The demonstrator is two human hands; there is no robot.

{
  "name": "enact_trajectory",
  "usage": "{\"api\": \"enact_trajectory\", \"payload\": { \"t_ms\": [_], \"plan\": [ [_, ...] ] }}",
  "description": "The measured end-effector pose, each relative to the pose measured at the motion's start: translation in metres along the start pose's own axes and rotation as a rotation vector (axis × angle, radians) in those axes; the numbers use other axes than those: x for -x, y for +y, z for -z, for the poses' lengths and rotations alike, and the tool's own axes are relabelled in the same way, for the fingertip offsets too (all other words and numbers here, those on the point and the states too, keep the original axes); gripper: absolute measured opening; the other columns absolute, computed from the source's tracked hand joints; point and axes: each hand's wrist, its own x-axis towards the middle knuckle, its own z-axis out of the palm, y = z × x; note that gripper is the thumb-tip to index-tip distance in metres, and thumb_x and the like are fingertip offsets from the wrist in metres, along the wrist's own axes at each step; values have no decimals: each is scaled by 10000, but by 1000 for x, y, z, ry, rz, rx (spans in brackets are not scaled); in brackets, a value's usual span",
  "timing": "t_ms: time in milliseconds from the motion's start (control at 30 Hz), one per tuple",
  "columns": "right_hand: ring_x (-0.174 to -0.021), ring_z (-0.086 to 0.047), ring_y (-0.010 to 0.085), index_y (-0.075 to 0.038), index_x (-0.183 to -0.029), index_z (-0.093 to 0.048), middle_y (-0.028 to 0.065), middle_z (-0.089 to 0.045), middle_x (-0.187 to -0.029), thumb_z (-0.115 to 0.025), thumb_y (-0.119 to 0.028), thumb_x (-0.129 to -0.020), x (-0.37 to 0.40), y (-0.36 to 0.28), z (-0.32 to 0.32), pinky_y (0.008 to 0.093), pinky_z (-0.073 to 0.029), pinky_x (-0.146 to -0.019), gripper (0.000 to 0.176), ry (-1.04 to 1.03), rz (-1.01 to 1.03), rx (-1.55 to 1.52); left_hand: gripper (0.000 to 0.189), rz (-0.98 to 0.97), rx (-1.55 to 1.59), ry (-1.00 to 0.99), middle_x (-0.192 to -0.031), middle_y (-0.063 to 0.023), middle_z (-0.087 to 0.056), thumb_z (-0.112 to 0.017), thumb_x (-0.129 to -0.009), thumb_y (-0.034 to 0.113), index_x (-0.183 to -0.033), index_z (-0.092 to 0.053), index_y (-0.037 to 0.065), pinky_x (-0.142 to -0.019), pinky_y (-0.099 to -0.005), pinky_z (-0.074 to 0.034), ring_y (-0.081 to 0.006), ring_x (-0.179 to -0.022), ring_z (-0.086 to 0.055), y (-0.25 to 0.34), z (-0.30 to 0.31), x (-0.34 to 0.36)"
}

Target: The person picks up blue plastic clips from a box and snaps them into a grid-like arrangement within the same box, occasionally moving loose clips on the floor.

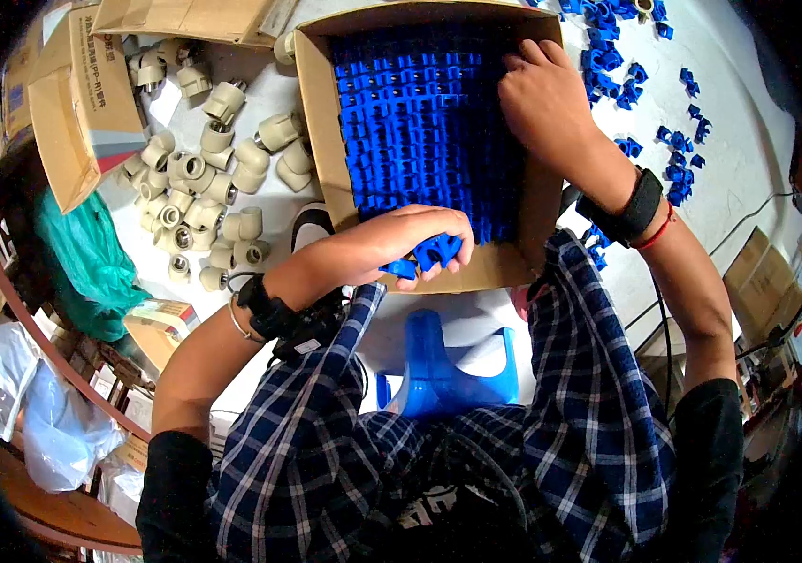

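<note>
White tabletop (748, 159) carries an open cardboard box (312, 122) packed with rows of blue clips (410, 122). The left hand (420, 235) hovers over the box's near edge, its fingers clenched around a small bunch of clips (431, 253) that pokes out beneath the fingertips. The right hand (542, 94) lies in the far right corner, fingers bent onto the rows — whether they grip anything cannot be told. Beige pipe fittings (204, 188) lie left of the box, loose clips (678, 159) to its right.

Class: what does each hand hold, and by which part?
The left hand grips a few blue clips, fingers curled over their tops. The right hand holds nothing; it rests on the packed clips in the box.
</note>
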Motion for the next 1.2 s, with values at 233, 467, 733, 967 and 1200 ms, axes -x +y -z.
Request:
{"api": "enact_trajectory", "payload": {
  "t_ms": [233, 467, 733, 967, 1200],
  "plan": [
    [-913, -552, 215, -121, -714, -682, 28, -650, -790, -607, -140, -697, 0, -2, 4, 325, -371, -829, 79, -8, 8, 23, 318, 44, 21, -6, -698, 10, -487, -414, -938, 358, -819, -546, 96, -385, -169, -314, -38, -516, -452, 0, 1, -1],
    [-948, -555, 213, -128, -741, -692, 18, -673, -801, -612, -175, -723, -3, -7, 6, 352, -347, -871, 95, -155, 7, 71, 246, -26, -48, -14, -699, 21, -461, -387, -949, 253, -835, -534, 92, -393, -161, -307, -31, -538, -435, 0, 3, 1],
    [-955, -550, 219, -123, -739, -691, 24, -668, -809, -608, -175, -724, -4, -10, 4, 351, -341, -870, 99, -103, -37, 70, 209, -22, -19, -16, -708, 20, -454, -398, -941, 213, -833, -527, 89, -394, -162, -302, -29, -540, -429, 3, 3, 5],
    [-906, -522, 218, -120, -695, -685, 31, -638, -767, -611, -166, -685, 2, -7, 0, 342, -344, -834, 88, -21, 8, 38, 245, 5, 10, 14, -690, 23, -466, -424, -931, 286, -817, -540, 102, -384, -163, -290, -32, -534, -439, -1, 4, 3],
    [-898, -523, 216, -115, -680, -682, 40, -633, -767, -611, -163, -680, 1, -9, 1, 337, -344, -832, 85, -13, -25, 24, 254, 18, -1, 26, -681, 26, -479, -425, -925, 300, -812, -547, 107, -387, -167, -294, -33, -531, -444, -3, 6, 0]
  ]
}}
